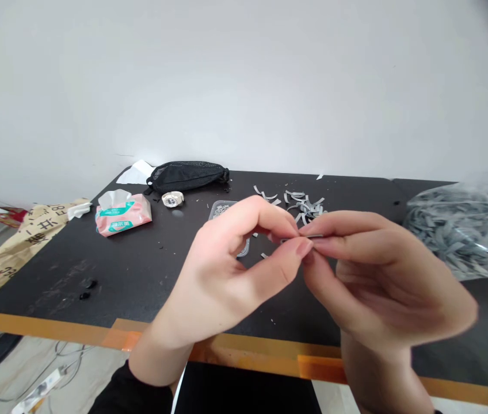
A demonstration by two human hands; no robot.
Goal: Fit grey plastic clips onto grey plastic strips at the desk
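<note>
My left hand (235, 270) and my right hand (373, 276) meet fingertip to fingertip above the dark table. Between their pinched fingers is a thin grey strip (313, 236), mostly covered by the fingertips. Behind my left hand, partly hidden, stands a clear plastic box (244, 250) with small light pieces inside. Loose grey strips (307, 206) lie in a pile just beyond my fingers.
A clear bag of grey strips (468, 230) lies at the right. At the left are a pink tissue pack (124, 215), a white watch (172, 199) and a black mesh pouch (187, 175). Orange tape (252, 352) runs along the front edge of the table (140, 270).
</note>
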